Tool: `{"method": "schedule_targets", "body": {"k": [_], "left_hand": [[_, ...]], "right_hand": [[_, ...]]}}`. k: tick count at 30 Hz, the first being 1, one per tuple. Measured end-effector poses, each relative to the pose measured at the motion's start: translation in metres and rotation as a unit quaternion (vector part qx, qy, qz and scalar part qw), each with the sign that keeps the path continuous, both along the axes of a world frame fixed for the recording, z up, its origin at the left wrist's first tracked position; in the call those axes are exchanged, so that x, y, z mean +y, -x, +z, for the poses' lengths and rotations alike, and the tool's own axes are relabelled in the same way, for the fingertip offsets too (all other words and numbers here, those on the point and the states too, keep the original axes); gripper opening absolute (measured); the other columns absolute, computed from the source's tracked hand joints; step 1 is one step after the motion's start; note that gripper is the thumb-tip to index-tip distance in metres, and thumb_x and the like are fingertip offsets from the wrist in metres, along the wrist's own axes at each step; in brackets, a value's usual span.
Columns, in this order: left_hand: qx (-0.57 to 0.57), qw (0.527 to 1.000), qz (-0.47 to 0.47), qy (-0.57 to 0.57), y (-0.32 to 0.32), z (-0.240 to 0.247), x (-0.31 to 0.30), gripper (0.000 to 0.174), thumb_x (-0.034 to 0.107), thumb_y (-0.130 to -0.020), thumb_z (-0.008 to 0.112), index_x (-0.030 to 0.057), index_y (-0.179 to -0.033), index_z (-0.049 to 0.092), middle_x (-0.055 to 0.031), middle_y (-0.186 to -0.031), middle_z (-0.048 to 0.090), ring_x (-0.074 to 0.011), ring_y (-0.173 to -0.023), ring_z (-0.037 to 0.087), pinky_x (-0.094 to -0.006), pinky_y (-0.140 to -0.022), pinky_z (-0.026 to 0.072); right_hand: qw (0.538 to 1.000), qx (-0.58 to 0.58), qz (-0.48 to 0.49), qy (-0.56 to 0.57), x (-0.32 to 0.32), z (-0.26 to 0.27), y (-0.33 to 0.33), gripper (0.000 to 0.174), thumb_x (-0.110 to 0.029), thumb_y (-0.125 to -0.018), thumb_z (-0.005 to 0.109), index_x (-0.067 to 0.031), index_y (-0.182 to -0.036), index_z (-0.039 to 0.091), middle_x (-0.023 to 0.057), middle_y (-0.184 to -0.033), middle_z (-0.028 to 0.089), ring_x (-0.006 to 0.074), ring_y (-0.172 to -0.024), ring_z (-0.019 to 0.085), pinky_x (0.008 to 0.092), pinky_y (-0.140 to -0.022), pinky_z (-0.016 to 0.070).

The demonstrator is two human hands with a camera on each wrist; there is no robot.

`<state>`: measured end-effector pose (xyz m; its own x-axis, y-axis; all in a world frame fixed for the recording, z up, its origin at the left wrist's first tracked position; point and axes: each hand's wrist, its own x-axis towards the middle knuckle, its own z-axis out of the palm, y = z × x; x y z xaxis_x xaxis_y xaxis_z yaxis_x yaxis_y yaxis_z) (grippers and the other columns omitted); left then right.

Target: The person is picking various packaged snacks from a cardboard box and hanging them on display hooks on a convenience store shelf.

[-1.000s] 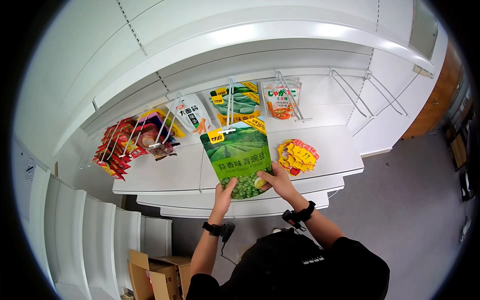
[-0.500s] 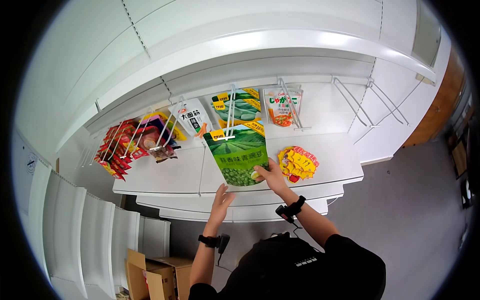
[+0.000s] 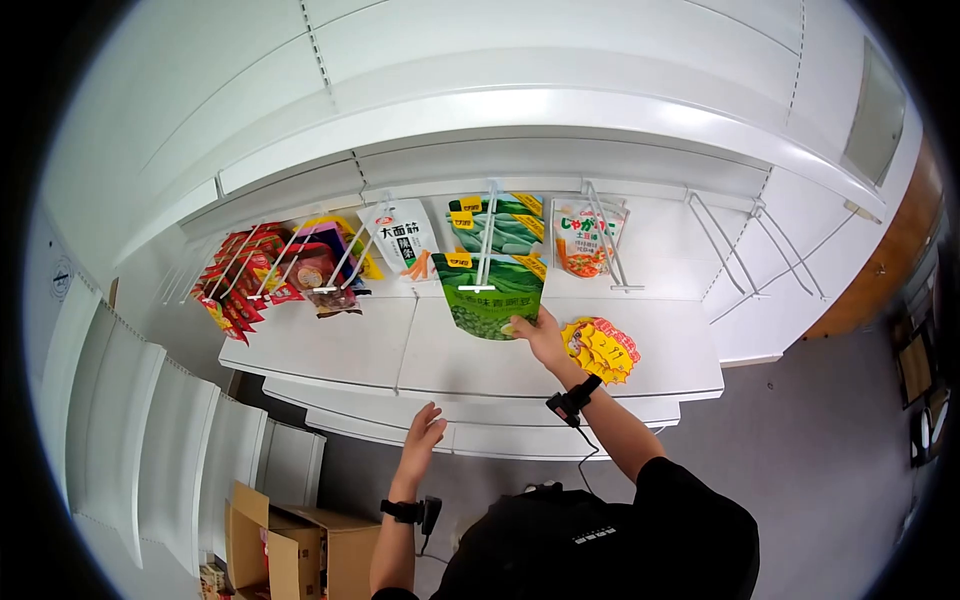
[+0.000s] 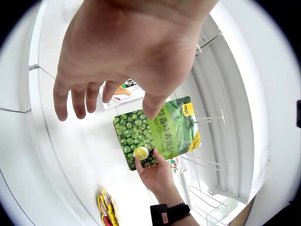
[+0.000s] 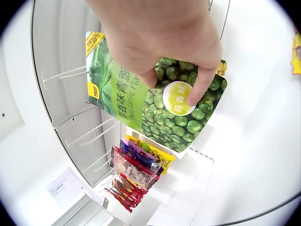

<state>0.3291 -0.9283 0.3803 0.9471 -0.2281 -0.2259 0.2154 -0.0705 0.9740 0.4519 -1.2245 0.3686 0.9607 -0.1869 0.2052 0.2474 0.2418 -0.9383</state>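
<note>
My right hand (image 3: 545, 343) holds the lower right part of a green bag of garlic-flavour peas (image 3: 490, 285), printed with peas (image 5: 181, 125). The bag's top is at the front end of a white double-wire hook (image 3: 487, 240), in front of other green bags (image 3: 500, 232) further back on that hook. Below and left of the bag, my left hand (image 3: 423, 445) is off it, holding nothing, its fingers loosely spread. In the left wrist view, the left hand (image 4: 127, 52) hangs in front of the shelf, and the bag shows beyond it.
A white snack bag (image 3: 398, 240) hangs to the left, red snack packets (image 3: 250, 275) further left. To the right hangs a potato-stick bag (image 3: 587, 238), then bare wire hooks (image 3: 735, 245). Yellow price tags (image 3: 600, 348) lie on the white shelf (image 3: 340, 355). An open cardboard box (image 3: 300, 545) stands lower left.
My left hand has let go of the pea bag and moved down and left. My right hand has pushed the bag further back along the hook, toward the green bags behind.
</note>
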Motion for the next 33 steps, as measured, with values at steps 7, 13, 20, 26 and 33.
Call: {"method": "schedule_targets", "body": {"k": [7, 13, 20, 26, 33], "left_hand": [[0.016, 1.0, 0.018, 0.003, 0.001, -0.012, 0.007, 0.061, 0.033, -0.089, 0.057, 0.0054, -0.139, 0.034, -0.0119, -0.135, 0.043, -0.0215, -0.12, 0.044, -0.0354, -0.095, 0.0387], [0.036, 0.999, 0.039, 0.012, 0.01, -0.007, 0.011, 0.061, 0.035, -0.089, 0.058, 0.0066, -0.139, 0.035, -0.0098, -0.134, 0.044, -0.0196, -0.119, 0.045, -0.0355, -0.095, 0.0377], [0.039, 0.997, 0.065, 0.013, 0.024, -0.008, 0.022, 0.06, 0.034, -0.089, 0.056, 0.0067, -0.138, 0.035, -0.0096, -0.134, 0.044, -0.0195, -0.117, 0.045, -0.0369, -0.096, 0.0366], [0.045, 0.995, 0.088, 0.016, 0.035, -0.012, 0.04, 0.057, 0.033, -0.09, 0.056, 0.0053, -0.137, 0.037, -0.0101, -0.132, 0.046, -0.021, -0.114, 0.048, -0.037, -0.094, 0.0393], [0.036, 0.99, 0.127, 0.055, 0.052, -0.009, 0.061, 0.055, 0.034, -0.091, 0.056, 0.0057, -0.135, 0.04, -0.0092, -0.13, 0.048, -0.0209, -0.112, 0.051, -0.0366, -0.092, 0.0412]], "right_hand": [[0.999, 0.013, 0.007, 0.028, -0.013, -0.006, -0.027, 0.027, -0.012, -0.088, 0.061, -0.0016, -0.112, 0.054, 0.0055, -0.101, 0.062, 0.0136, -0.084, 0.062, 0.0249, -0.069, 0.0528], [1.0, 0.005, 0.021, -0.001, -0.019, -0.007, -0.042, 0.028, -0.014, -0.088, 0.061, -0.0019, -0.112, 0.053, 0.0056, -0.1, 0.062, 0.015, -0.085, 0.062, 0.0268, -0.071, 0.0526], [0.999, 0.033, 0.022, 0.017, -0.023, -0.005, -0.047, 0.029, -0.016, -0.088, 0.061, -0.0028, -0.113, 0.053, 0.0056, -0.102, 0.061, 0.0157, -0.088, 0.062, 0.0278, -0.075, 0.0527], [0.999, 0.032, -0.008, -0.033, -0.018, -0.008, -0.042, 0.031, -0.017, -0.087, 0.063, -0.0011, -0.112, 0.053, 0.0058, -0.098, 0.062, 0.0122, -0.082, 0.061, 0.0235, -0.07, 0.052], [0.989, 0.114, -0.089, -0.022, -0.024, -0.019, -0.022, 0.038, -0.019, -0.086, 0.064, -0.0023, -0.117, 0.051, 0.0063, -0.111, 0.058, 0.0156, -0.102, 0.056, 0.0323, -0.083, 0.0497]]}}
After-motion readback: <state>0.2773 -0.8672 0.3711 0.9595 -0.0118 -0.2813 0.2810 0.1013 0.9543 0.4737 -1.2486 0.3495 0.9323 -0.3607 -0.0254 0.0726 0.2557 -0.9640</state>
